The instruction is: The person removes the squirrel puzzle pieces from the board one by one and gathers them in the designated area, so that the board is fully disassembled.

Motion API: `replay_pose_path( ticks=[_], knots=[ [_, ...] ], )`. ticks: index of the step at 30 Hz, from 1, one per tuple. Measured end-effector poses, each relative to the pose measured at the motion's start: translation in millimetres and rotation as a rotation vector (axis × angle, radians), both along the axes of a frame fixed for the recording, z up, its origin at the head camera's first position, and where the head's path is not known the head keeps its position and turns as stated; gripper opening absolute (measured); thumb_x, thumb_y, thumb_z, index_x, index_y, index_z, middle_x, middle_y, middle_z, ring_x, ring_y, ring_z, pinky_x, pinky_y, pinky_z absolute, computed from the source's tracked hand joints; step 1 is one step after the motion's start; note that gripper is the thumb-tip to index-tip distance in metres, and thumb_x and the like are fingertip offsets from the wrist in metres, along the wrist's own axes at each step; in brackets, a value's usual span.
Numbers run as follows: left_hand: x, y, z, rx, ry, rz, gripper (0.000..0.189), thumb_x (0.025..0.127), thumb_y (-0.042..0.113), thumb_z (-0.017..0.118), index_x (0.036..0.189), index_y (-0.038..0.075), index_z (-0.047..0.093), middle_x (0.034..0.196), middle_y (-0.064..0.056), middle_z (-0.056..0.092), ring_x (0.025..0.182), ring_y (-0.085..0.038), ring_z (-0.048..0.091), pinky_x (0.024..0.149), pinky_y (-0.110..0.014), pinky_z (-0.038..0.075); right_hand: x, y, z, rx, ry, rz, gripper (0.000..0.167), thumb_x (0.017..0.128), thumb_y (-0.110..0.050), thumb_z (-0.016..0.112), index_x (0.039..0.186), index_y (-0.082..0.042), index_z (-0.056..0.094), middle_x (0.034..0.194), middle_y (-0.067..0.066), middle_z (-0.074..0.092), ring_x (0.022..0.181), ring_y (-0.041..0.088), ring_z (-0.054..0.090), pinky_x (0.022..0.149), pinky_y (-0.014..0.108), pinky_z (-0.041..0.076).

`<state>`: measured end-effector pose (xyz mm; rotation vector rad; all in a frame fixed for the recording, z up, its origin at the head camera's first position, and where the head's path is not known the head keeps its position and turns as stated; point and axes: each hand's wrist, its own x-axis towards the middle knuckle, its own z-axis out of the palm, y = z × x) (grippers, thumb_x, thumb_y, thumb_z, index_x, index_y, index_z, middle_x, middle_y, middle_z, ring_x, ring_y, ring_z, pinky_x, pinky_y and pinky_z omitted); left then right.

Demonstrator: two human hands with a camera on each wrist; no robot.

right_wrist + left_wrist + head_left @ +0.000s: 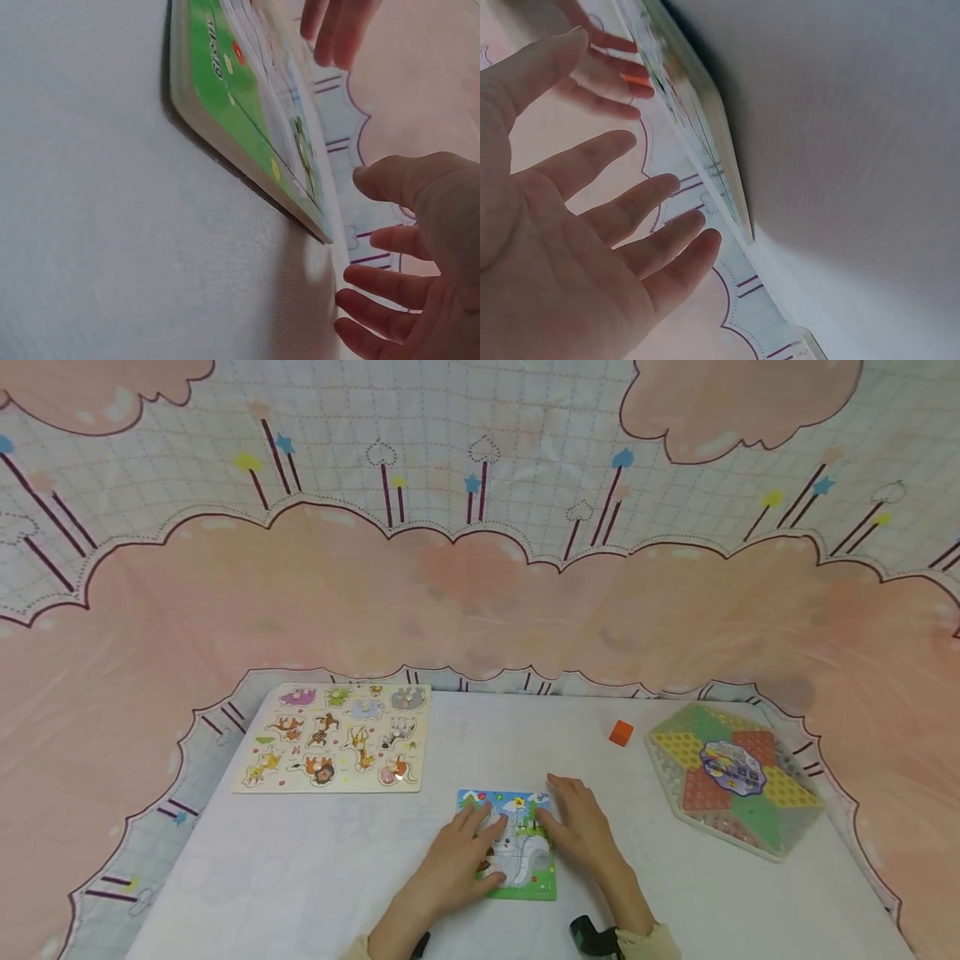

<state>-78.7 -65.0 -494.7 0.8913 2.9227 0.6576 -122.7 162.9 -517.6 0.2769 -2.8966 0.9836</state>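
Note:
A small jigsaw puzzle [517, 860] with a white squirrel, green grass and blue sky lies flat on the table in front of me. Over its left side spreads my left hand [457, 860], fingers apart and holding nothing. My right hand [585, 831] is at the puzzle's right edge, its thumb near the upper right corner. In the left wrist view, the left hand [592, 217] has loosely extended fingers beside the puzzle's edge [705, 112]. The right wrist view has the right hand [420, 270] with fingers spread, apart from the puzzle [225, 97].
A wooden animal puzzle board [337, 739] lies at the back left of the white table [300, 868]. An orange block [621, 732] sits at the back right. Beside it is a hexagonal game box [735, 777] with coloured triangles. A patterned cloth [480, 610] hangs behind.

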Motion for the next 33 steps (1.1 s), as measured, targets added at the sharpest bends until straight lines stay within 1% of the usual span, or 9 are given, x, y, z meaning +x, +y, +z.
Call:
replay_pose_path(
  ticks=[5,8,12,17,22,26,30,33],
  knots=[
    [5.4,4.0,-1.5,-0.072,0.0,-0.009,0.068,0.085,0.04,0.074,0.142,0.01,0.053,0.149,-0.019,0.044,0.138,-0.044,0.036,0.103,-0.054,0.04,-2.4,0,3.0,0.009,-0.028,0.015,0.049,0.091,-0.022,0.069,0.133,0.0,0.058,0.131,0.018,0.058,0.122,0.036,0.052,0.101,0.052,0.043],
    [8.9,6.7,-1.9,-0.097,0.001,-0.008,0.067,0.085,0.04,0.074,0.141,0.011,0.054,0.149,-0.018,0.043,0.138,-0.043,0.036,0.103,-0.054,0.04,-3.8,0,5.5,-0.01,-0.05,0.025,0.044,0.09,-0.02,0.07,0.128,0.002,0.061,0.127,0.017,0.06,0.12,0.034,0.055,0.1,0.05,0.044],
    [12.9,10.0,-3.3,-0.118,0.004,-0.019,0.065,0.084,0.039,0.075,0.14,0.012,0.056,0.15,-0.017,0.043,0.138,-0.041,0.037,0.101,-0.054,0.042,-5.7,2,8.9,-0.043,-0.082,0.043,0.04,0.088,-0.017,0.073,0.123,0.001,0.064,0.117,0.013,0.064,0.111,0.03,0.06,0.095,0.047,0.048],
    [14.3,12.6,-4.7,-0.147,-0.015,-0.023,0.065,0.083,0.038,0.077,0.14,0.014,0.056,0.152,-0.015,0.04,0.139,-0.04,0.036,0.101,-0.054,0.042,-9.6,3,12.2,-0.026,-0.102,0.066,0.041,0.084,-0.017,0.078,0.12,-0.001,0.066,0.108,0.008,0.065,0.1,0.024,0.061,0.09,0.044,0.05],
    [14.5,13.0,-6.2,-0.169,-0.002,-0.022,0.063,0.084,0.036,0.076,0.139,0.014,0.057,0.151,-0.015,0.042,0.138,-0.04,0.038,0.101,-0.053,0.042,-12.5,4,12.9,-0.029,-0.128,0.077,0.04,0.08,-0.018,0.082,0.116,-0.003,0.07,0.103,0.003,0.063,0.093,0.018,0.058,0.085,0.041,0.05],
    [15.0,12.8,-7.2,-0.174,0.018,-0.029,0.062,0.083,0.037,0.076,0.137,0.013,0.058,0.149,-0.016,0.043,0.136,-0.04,0.039,0.1,-0.052,0.043,-14.7,4,12.9,-0.03,-0.157,0.085,0.043,0.077,-0.02,0.085,0.114,-0.004,0.072,0.101,0.001,0.06,0.09,0.016,0.054,0.082,0.038,0.047],
    [15.4,12.8,-6.5,-0.182,-0.008,-0.033,0.066,0.081,0.038,0.077,0.139,0.013,0.057,0.151,-0.016,0.041,0.137,-0.04,0.037,0.101,-0.053,0.042,-17.0,4,12.6,-0.02,-0.164,0.1,0.045,0.074,-0.017,0.087,0.113,-0.003,0.072,0.099,0.0,0.057,0.085,0.014,0.049,0.077,0.034,0.044],
    [15.3,12.9,-5.7,-0.194,-0.027,-0.028,0.069,0.08,0.039,0.078,0.14,0.013,0.056,0.152,-0.016,0.04,0.138,-0.039,0.036,0.102,-0.052,0.041,-18.6,3,12.5,-0.022,-0.148,0.106,0.043,0.072,-0.014,0.088,0.11,-0.003,0.073,0.098,0.0,0.057,0.085,0.014,0.05,0.076,0.033,0.044]
  ],
)
